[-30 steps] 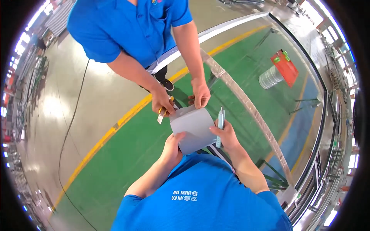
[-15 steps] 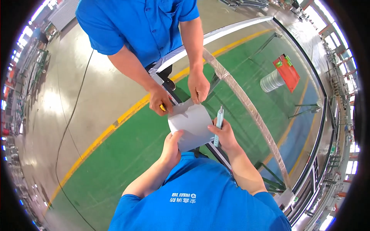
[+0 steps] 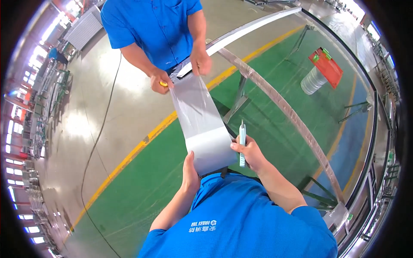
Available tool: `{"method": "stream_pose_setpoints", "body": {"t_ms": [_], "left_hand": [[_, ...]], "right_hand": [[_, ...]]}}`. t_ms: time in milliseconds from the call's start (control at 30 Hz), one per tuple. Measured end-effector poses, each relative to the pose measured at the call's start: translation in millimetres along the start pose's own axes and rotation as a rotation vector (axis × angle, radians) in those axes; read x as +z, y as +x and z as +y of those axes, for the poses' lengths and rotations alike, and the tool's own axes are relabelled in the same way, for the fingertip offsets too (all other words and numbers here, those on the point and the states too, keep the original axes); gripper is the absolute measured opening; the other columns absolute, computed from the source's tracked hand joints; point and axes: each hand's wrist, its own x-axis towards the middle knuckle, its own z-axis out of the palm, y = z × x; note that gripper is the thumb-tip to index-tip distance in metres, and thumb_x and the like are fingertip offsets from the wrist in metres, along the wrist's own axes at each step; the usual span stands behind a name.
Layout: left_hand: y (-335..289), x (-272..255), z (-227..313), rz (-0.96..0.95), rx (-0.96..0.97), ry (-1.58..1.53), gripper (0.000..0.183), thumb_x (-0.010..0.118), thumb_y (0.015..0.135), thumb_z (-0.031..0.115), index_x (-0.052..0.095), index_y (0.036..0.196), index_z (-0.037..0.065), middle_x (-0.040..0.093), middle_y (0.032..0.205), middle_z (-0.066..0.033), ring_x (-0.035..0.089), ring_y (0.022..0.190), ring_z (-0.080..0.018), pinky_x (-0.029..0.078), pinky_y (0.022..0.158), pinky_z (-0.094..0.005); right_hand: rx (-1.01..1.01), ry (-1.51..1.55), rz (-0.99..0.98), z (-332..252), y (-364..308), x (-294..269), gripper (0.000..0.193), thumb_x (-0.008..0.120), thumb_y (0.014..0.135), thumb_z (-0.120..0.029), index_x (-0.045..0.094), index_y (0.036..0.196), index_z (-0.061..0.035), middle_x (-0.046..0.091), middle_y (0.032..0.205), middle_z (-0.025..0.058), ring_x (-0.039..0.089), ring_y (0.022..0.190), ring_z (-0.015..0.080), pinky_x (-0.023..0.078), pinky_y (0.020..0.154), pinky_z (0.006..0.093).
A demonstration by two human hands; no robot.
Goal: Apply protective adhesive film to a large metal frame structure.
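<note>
A wide roll of grey protective film point(image 3: 210, 151) lies between my hands in front of my waist. My left hand point(image 3: 190, 173) grips its left end, the thumb along the edge. My right hand point(image 3: 251, 154) presses against the roll's right end and also holds a light-blue utility knife point(image 3: 242, 146), its tip pointing away from me. From the roll a strip of film point(image 3: 195, 103) stretches away to a co-worker in a blue shirt. One of the co-worker's hands point(image 3: 160, 82) holds the strip's left corner and a small yellow object point(image 3: 163, 84); the other hand point(image 3: 200, 61) is blurred near its right corner.
A large frame with a dark outer bar point(image 3: 350, 51) and a film-wrapped crossbar point(image 3: 284, 103) rests on green stands to the right. Below it stand a ribbed grey cylinder point(image 3: 312, 81) and a red tray point(image 3: 328, 69). A black cable point(image 3: 101, 124) crosses the floor at left.
The co-worker has moved back, away from me, and a length of film has come off the roll between us. My hands still hold the roll and the knife.
</note>
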Motion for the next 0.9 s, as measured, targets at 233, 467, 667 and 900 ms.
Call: {"method": "stream_pose_setpoints", "body": {"t_ms": [233,467,667,900], "left_hand": [[-124.3,27.7,-77.5,0.092,-0.12,-0.077,0.06,0.039,0.097,0.044,0.037,0.142,0.003,0.045,0.142,-0.0141,0.04,0.133,-0.0293,0.028,0.112,-0.0433],[-236.5,19.0,-146.9,0.05,-0.219,0.0,0.061,0.036,0.097,0.044,0.036,0.142,0.002,0.044,0.143,-0.0156,0.041,0.132,-0.0303,0.029,0.111,-0.0448],[-308.8,-9.5,-192.8,-0.159,-0.068,-0.004,0.062,0.038,0.097,0.044,0.037,0.142,0.002,0.046,0.142,-0.0147,0.041,0.133,-0.0288,0.029,0.111,-0.0433],[-420.0,-49.9,-253.9,-0.063,-0.077,-0.051,0.06,0.044,0.096,0.041,0.039,0.14,0.001,0.048,0.14,-0.0134,0.043,0.131,-0.0272,0.028,0.112,-0.0414]], "right_hand": [[0.06,-0.062,-0.061,53.6,-121.1,-56.7,0.025,0.073,0.082,-0.019,0.05,0.077,-0.0106,0.045,0.072,-0.0044,0.041,0.07,0.0073,0.035,0.063,0.0258],[-0.017,-0.136,-0.03,92.1,-249.7,-95.8,0.027,0.073,0.083,-0.025,0.058,0.09,-0.0037,0.056,0.083,0.0008,0.05,0.08,0.0112,0.043,0.073,0.0296],[-0.045,-0.243,-0.066,132.8,-342.4,-108.0,0.045,0.072,0.084,-0.026,0.058,0.118,0.0001,0.062,0.107,0.0074,0.056,0.099,0.0157,0.045,0.089,0.0315],[0.091,-0.227,0.002,176.6,-461.4,-106.9,0.033,0.071,0.085,-0.021,0.061,0.109,-0.0017,0.063,0.091,0.0057,0.057,0.084,0.0131,0.047,0.078,0.0303]]}}
